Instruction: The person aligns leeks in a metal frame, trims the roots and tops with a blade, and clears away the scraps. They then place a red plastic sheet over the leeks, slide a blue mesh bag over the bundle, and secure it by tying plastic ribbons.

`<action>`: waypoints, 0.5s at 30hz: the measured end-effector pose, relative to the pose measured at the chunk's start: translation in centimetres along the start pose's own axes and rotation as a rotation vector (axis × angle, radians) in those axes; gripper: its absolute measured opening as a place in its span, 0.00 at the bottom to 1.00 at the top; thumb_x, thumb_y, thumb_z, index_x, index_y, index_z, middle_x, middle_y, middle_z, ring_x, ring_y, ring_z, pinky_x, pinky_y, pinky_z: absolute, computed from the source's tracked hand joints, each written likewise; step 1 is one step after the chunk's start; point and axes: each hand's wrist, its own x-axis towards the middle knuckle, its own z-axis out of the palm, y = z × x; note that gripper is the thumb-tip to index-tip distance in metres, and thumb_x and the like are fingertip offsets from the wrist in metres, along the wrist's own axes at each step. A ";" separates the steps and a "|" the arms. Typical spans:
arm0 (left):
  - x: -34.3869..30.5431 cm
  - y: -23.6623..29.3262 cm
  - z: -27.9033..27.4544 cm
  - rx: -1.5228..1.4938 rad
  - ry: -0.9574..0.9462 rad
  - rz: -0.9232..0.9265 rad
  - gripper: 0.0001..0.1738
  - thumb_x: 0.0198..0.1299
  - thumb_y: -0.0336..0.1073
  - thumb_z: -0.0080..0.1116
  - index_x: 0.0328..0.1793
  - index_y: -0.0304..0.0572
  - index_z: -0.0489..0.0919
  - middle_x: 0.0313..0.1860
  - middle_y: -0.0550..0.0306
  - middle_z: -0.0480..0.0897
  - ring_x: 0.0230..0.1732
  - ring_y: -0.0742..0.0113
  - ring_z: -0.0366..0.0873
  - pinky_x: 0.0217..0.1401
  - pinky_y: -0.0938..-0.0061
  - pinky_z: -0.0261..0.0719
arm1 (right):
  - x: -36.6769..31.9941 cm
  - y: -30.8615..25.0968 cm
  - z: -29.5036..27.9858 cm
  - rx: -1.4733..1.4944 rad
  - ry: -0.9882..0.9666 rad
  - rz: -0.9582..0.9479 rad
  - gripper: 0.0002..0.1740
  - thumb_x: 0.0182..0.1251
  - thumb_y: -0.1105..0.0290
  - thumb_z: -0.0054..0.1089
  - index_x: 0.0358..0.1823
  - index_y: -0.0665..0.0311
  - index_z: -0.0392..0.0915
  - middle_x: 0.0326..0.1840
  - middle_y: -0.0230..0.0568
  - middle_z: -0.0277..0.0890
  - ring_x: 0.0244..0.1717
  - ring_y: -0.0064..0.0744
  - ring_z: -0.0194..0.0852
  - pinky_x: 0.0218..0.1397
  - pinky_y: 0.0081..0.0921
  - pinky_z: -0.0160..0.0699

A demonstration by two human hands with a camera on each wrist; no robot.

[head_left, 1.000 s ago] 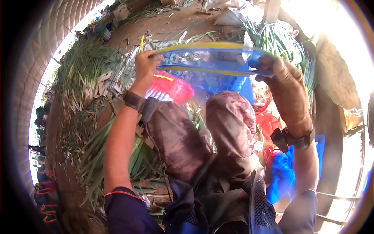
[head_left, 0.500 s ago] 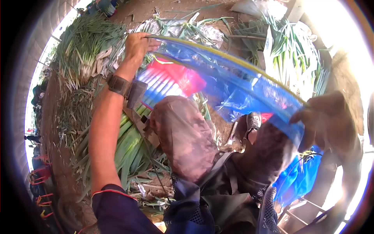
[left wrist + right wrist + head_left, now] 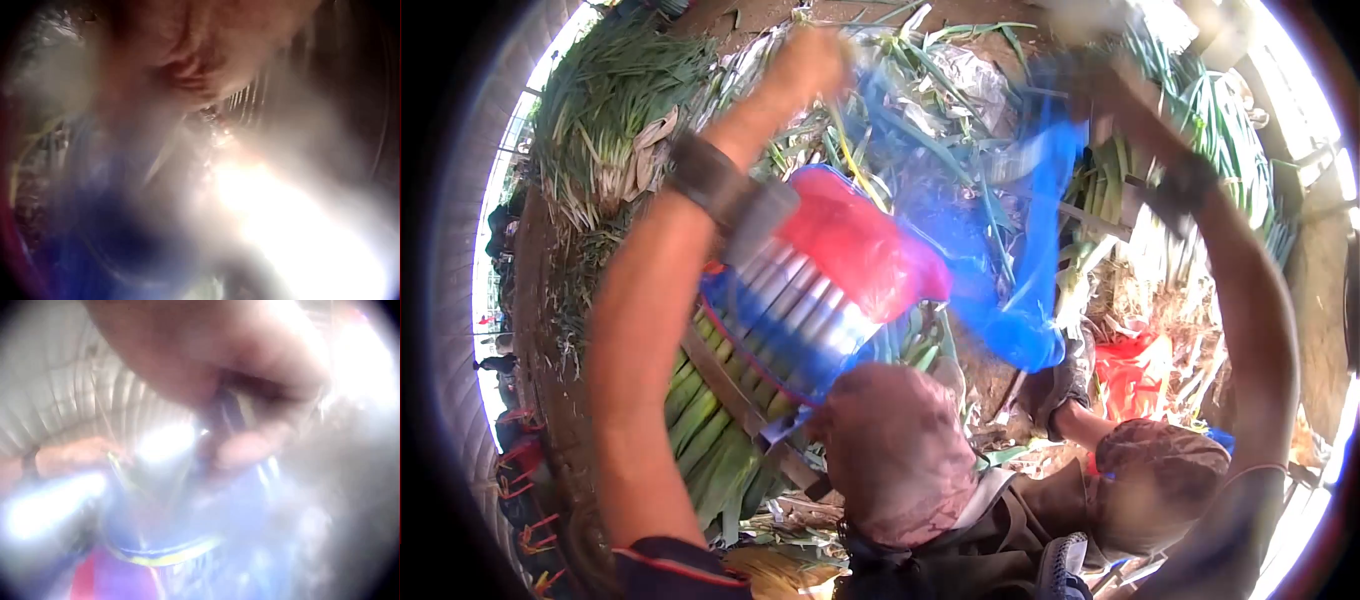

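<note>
A clear blue plastic bag (image 3: pixel 1025 310) with a yellow-edged mouth hangs between my two raised hands. My left hand (image 3: pixel 805 65), blurred by motion, holds one side of the mouth; the right wrist view also shows this hand at the bag's yellow edge (image 3: pixel 181 555). On the other side, my right hand (image 3: pixel 1090 85) grips the bag, with thumb and fingers curled round the plastic in the right wrist view. Below my left forearm lies a pink and blue bag (image 3: pixel 855 240) with a row of white leek stalks (image 3: pixel 795 290) showing through.
Piles of leeks lie at the far left (image 3: pixel 615 110) and far right (image 3: pixel 1200 140). More green leeks (image 3: pixel 710 440) lie below the filled bag. My bent knee (image 3: pixel 900 450) rises in front, and a red plastic bag (image 3: pixel 1133 375) lies on the ground beside my foot.
Both hands have moved up and away from my body, the right one also swinging inward to the left. The stretched blue bag has slackened and now hangs down between them.
</note>
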 end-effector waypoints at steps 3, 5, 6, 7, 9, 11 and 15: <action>6.9 -5.5 -11.1 0.044 0.655 0.184 0.17 0.60 0.39 0.56 0.50 0.33 0.80 0.40 0.50 0.84 0.36 0.61 0.83 0.39 0.68 0.79 | 3.8 -5.3 -5.7 0.030 0.657 -0.539 0.22 0.75 0.52 0.44 0.44 0.66 0.76 0.29 0.42 0.76 0.25 0.26 0.72 0.23 0.22 0.71; 7.0 -7.4 -12.9 0.133 0.889 0.150 0.17 0.61 0.40 0.56 0.48 0.33 0.80 0.38 0.50 0.84 0.36 0.61 0.83 0.39 0.68 0.79 | 3.7 -7.6 -5.6 0.078 0.991 -0.799 0.22 0.75 0.53 0.43 0.44 0.67 0.75 0.29 0.41 0.75 0.25 0.26 0.70 0.24 0.24 0.69; 6.7 -8.2 -12.1 0.210 0.931 0.147 0.17 0.61 0.40 0.56 0.48 0.33 0.80 0.37 0.50 0.84 0.36 0.61 0.82 0.39 0.69 0.79 | 3.7 -7.7 -4.5 0.110 1.102 -0.879 0.22 0.76 0.53 0.42 0.45 0.67 0.75 0.28 0.41 0.74 0.25 0.26 0.69 0.24 0.25 0.68; 6.2 -10.1 -10.3 0.296 0.930 0.134 0.17 0.61 0.40 0.56 0.47 0.33 0.80 0.37 0.49 0.84 0.36 0.61 0.82 0.39 0.69 0.79 | 4.4 -6.8 -2.4 0.147 1.181 -0.918 0.23 0.76 0.53 0.41 0.45 0.68 0.75 0.28 0.41 0.74 0.26 0.26 0.68 0.24 0.27 0.67; 4.3 -16.1 -4.6 0.532 0.728 0.113 0.16 0.61 0.41 0.55 0.46 0.33 0.80 0.35 0.49 0.84 0.36 0.61 0.82 0.38 0.69 0.79 | 6.2 -3.2 4.9 0.269 1.088 -0.821 0.23 0.77 0.54 0.40 0.46 0.69 0.74 0.27 0.41 0.72 0.26 0.26 0.67 0.25 0.29 0.65; 1.0 -20.3 2.8 0.635 0.284 0.184 0.16 0.61 0.42 0.55 0.44 0.34 0.80 0.33 0.49 0.84 0.36 0.61 0.82 0.38 0.69 0.79 | 7.9 1.9 16.6 0.438 0.705 -0.490 0.23 0.78 0.55 0.38 0.47 0.70 0.74 0.26 0.41 0.71 0.26 0.27 0.65 0.25 0.32 0.63; -7.1 -16.1 8.5 -0.089 -0.442 -0.551 0.24 0.70 0.46 0.47 0.63 0.37 0.74 0.53 0.49 0.80 0.56 0.59 0.76 0.56 0.67 0.75 | 1.3 7.3 32.3 0.415 -0.296 0.096 0.25 0.74 0.52 0.48 0.56 0.69 0.72 0.37 0.38 0.78 0.34 0.23 0.73 0.32 0.26 0.74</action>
